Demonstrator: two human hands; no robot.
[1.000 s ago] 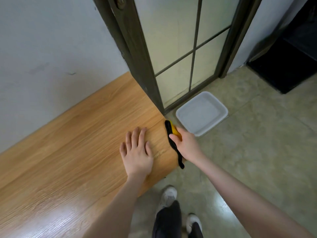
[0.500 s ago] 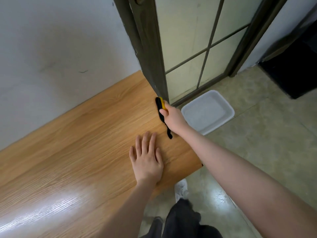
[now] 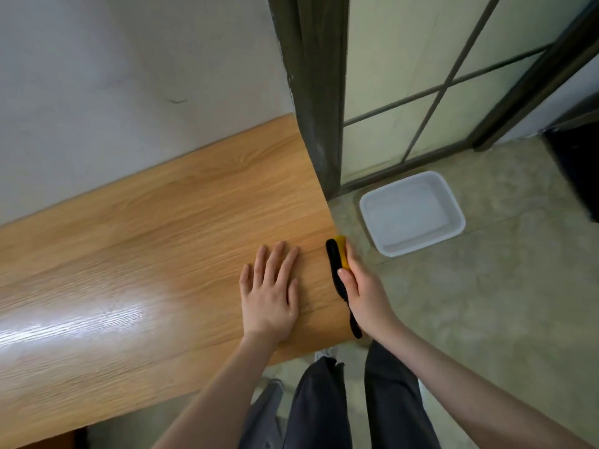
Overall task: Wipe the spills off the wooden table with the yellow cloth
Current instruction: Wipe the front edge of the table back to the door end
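Head view, only cam. Tabletop is light wood grain, running from far right corner by the dark door frame toward near left, w/ a bright glare patch at left. No spill can be made out on the wood; surface looks dry from here, though glare could hide a film.

Left hand lies flat, palm down, fingers straight and slightly spread, near the right edge of the tabletop; it holds nothing, seems to be steadying.

Right hand is just right of it, at the tabletop's right edge, fingers and thumb curled round the yellow cloth. Cloth is bunched up: a yellow bit shows at the far end above the fingers, w/ a black strip along its left side and a black tail hanging out below the hand, past the near corner. It sits on or against the edge; exact contact can't be told.

Handling, as a judgement: cloth looks soft, light, floppy, so it will fold and slide in the grip. Best taken as a wad in the palm w/ fingers pressing flat on top, tail tucked in.

White tray sits on the floor, right of the tabletop.
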